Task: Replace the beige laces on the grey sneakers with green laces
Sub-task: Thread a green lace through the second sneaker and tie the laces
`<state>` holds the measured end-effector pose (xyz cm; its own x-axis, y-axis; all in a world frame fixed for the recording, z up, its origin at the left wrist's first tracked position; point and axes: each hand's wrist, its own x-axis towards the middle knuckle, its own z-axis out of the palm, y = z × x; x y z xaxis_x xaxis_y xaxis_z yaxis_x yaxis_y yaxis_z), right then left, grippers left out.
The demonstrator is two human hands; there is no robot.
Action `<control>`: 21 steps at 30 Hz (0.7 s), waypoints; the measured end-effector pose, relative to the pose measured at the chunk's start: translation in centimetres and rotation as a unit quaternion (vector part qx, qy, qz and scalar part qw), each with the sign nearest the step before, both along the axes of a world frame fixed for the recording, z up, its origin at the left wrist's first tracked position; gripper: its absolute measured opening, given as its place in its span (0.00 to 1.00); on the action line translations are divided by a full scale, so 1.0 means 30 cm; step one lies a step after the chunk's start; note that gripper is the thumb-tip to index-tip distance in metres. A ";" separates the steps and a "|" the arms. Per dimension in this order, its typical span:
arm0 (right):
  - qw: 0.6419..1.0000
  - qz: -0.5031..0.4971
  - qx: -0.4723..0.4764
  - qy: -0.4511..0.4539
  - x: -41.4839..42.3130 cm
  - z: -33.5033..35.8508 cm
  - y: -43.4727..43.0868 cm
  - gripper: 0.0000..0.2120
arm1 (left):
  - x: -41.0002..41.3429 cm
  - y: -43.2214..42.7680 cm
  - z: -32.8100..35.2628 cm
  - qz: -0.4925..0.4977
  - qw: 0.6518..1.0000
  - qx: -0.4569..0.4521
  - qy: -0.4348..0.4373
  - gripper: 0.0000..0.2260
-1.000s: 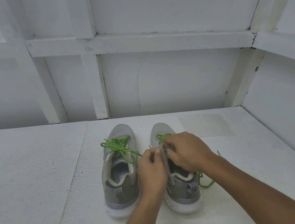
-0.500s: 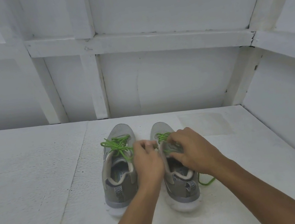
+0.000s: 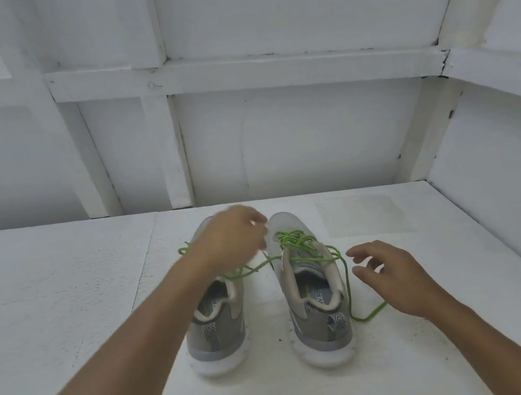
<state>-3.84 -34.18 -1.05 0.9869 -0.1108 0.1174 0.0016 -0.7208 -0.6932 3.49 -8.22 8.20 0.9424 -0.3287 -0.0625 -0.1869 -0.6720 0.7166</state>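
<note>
I see both shoes on the white top, side by side with a gap between them, heels toward me and toes toward the white wall.

My left hand hangs over the front of the left shoe and hides its toe. It is blurred and its fingers look curled, but I cannot tell whether they grip anything. A bit of the left lace, green, shows just beside my wrist.

The right shoe is in plain view. The right lace, also green, sits in a loose tangle over the shoe's tongue. One strand of it runs leftward across the gap and passes under my left hand. Another strand loops over the shoe's right side, drops down and ends on the top near the heel.

My right hand is beside the right shoe, off to its right, fingers spread and slack, gripping nothing. Its fingertips point at the hanging loop and are near it, though I cannot tell if they touch it. My hands are well apart, with the right shoe between them.
</note>
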 end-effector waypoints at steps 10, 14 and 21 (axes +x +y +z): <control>1.000 0.013 0.013 0.007 0.009 0.023 0.036 0.10 | 0.020 -0.027 -0.030 -0.096 0.957 0.274 -0.004 0.13; 0.999 0.013 -0.032 0.015 0.011 0.029 0.035 0.10 | 0.031 0.034 0.025 -0.060 0.966 0.248 -0.028 0.13; 0.997 0.002 0.071 0.025 0.026 0.041 0.055 0.06 | 0.051 0.103 0.093 -0.031 0.977 0.211 -0.027 0.12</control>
<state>-3.05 -32.53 0.17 0.9917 -0.1185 0.0508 -0.0332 -0.6156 -0.7874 5.02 -5.14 11.00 0.9271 -0.3410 -0.1559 -0.2665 -0.8917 0.3658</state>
